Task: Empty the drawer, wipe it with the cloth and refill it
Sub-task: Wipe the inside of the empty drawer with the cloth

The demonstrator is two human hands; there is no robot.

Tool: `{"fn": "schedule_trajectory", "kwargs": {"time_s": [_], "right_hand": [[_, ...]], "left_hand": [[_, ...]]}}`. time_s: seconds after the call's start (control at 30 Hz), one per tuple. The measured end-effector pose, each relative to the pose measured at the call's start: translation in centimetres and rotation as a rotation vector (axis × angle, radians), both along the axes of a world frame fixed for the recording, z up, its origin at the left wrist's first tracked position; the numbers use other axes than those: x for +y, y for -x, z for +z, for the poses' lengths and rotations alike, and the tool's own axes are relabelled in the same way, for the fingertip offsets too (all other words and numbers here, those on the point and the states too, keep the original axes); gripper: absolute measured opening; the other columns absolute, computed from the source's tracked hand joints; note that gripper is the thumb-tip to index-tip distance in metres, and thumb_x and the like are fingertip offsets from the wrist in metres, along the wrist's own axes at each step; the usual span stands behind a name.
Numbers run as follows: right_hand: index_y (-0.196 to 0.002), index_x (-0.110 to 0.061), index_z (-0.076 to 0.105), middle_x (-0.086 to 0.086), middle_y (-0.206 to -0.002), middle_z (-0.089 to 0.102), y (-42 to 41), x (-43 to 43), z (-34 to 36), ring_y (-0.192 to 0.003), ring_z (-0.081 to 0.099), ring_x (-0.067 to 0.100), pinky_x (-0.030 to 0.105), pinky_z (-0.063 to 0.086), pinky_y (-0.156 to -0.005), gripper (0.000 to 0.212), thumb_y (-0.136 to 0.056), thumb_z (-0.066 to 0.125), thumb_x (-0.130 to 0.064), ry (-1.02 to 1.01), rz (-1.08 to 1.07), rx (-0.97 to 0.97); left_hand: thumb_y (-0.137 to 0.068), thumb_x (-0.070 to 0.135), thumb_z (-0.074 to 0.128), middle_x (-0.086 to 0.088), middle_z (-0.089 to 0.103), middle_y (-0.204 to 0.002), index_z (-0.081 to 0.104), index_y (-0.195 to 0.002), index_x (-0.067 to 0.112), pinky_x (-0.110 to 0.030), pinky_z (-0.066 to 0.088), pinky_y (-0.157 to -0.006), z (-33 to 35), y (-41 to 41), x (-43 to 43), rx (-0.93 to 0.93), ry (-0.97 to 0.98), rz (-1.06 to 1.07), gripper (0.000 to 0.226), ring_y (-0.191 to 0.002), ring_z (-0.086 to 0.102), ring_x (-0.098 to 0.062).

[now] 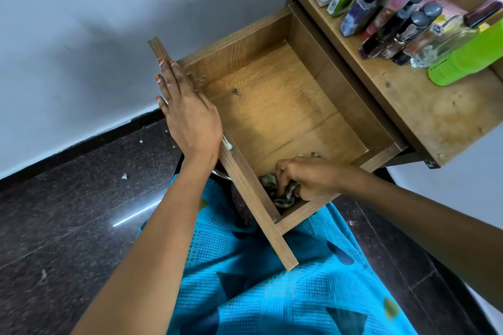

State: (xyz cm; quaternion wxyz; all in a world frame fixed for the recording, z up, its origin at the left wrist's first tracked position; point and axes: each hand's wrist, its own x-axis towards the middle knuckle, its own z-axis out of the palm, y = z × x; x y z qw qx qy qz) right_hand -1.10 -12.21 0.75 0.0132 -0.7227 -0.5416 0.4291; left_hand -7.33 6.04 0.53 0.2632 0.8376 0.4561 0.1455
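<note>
The brown wooden drawer (275,100) stands pulled out from under the cluttered tabletop (424,106). The left hand (187,114) lies flat, fingers straight, on its front panel. The right hand (304,178) grips a crumpled grey patterned cloth (283,194) in the drawer's near corner.

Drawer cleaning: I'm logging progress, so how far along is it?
Emptying looks done: the drawer is mostly bare inside. In hand: the right hand grips the cloth in the near corner, while the left hand rests flat on the drawer's front. Left: refilling; bottles stand on the tabletop.
</note>
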Motion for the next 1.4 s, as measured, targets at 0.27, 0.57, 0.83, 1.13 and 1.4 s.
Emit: {"fn": "schedule_trajectory", "kwargs": {"time_s": [0.27,0.57,0.83,1.13,1.4], "right_hand": [[-0.103,-0.014,0.066,-0.001,-0.113,0.056,0.4,-0.4,-1.2,-0.108,0.05,0.01,0.029,0.04,-0.097,0.021,-0.084,0.064,-0.023,0.021,-0.062,0.035],[-0.097,-0.002,0.069,-0.007,-0.091,0.056,-0.8,0.1,0.7,-0.081,0.052,-0.006,0.006,0.043,-0.072,0.016,-0.086,0.057,-0.002,0.013,-0.136,0.317],[-0.118,-0.016,0.062,0.0,-0.126,0.056,-0.7,0.6,0.7,-0.118,0.049,0.015,0.031,0.037,-0.102,0.033,-0.091,0.052,-0.032,0.305,0.038,0.237],[-0.062,-0.02,0.051,0.012,-0.092,0.062,0.3,0.9,-0.9,-0.085,0.054,0.025,0.043,0.047,-0.079,0.03,-0.091,0.055,-0.02,0.244,0.054,0.125],[-0.109,-0.004,0.064,0.0,-0.121,0.056,-1.0,0.8,1.4,-0.107,0.048,0.007,0.022,0.036,-0.095,0.024,-0.09,0.055,-0.016,0.274,-0.025,0.331]], "left_hand": [[-0.097,0.008,0.025,-0.007,0.003,-0.156,0.011,-0.146,0.008,-0.037,0.005,-0.117,0.0,0.0,0.0,-0.003,-0.001,0.0,0.051,-0.144,0.003,-0.024],[-0.098,0.011,0.024,-0.007,0.003,-0.156,0.011,-0.146,0.008,-0.037,0.004,-0.117,0.1,0.1,-0.1,-0.004,-0.004,0.009,0.05,-0.144,0.003,-0.024],[-0.098,0.01,0.024,-0.008,0.003,-0.156,0.011,-0.146,0.008,-0.037,0.005,-0.117,0.1,0.1,-0.1,0.002,0.0,0.011,0.05,-0.144,0.003,-0.024],[-0.099,0.015,0.023,-0.007,0.003,-0.156,0.012,-0.146,0.008,-0.038,0.005,-0.118,0.0,0.1,0.0,-0.012,0.009,0.018,0.048,-0.144,0.004,-0.023],[-0.099,0.014,0.024,-0.007,0.004,-0.156,0.012,-0.146,0.008,-0.039,0.006,-0.118,0.0,0.0,-0.1,-0.016,0.012,0.017,0.049,-0.144,0.004,-0.024]]}}
